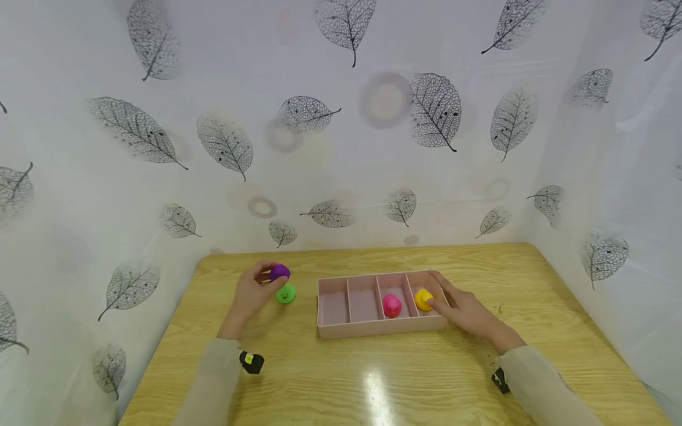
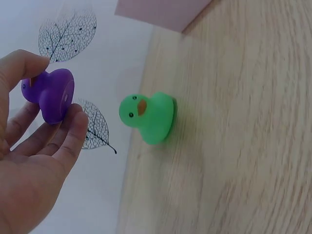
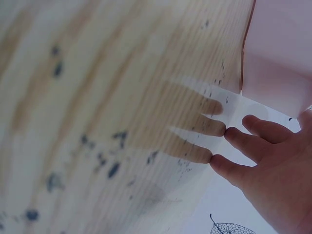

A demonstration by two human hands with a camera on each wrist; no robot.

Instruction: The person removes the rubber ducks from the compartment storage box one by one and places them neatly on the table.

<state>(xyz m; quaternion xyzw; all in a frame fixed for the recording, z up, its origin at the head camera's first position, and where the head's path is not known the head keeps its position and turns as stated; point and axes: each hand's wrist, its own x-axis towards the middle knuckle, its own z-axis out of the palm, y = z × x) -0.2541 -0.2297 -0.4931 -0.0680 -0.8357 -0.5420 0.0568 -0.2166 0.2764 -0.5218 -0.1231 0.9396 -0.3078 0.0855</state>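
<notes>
Left hand (image 1: 254, 291) pinches a rounded purple duck (image 2: 57, 95) above the table (image 1: 314, 378), near the green duck (image 2: 157, 117), its beak mostly thumb-hidden.
Right hand (image 1: 469, 310) spreads fingers beyond the smooth pink tray (image 1: 383, 328), thumb partly covering the yellow duck (image 1: 422, 298); whether it grips the wall, I can't tell.

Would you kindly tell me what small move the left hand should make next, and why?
Probably carry the purple duck to one of the two left compartments of the tray: the left hand holds it raised, those look empty, and the pink duck and yellow duck sit in the others.
</notes>
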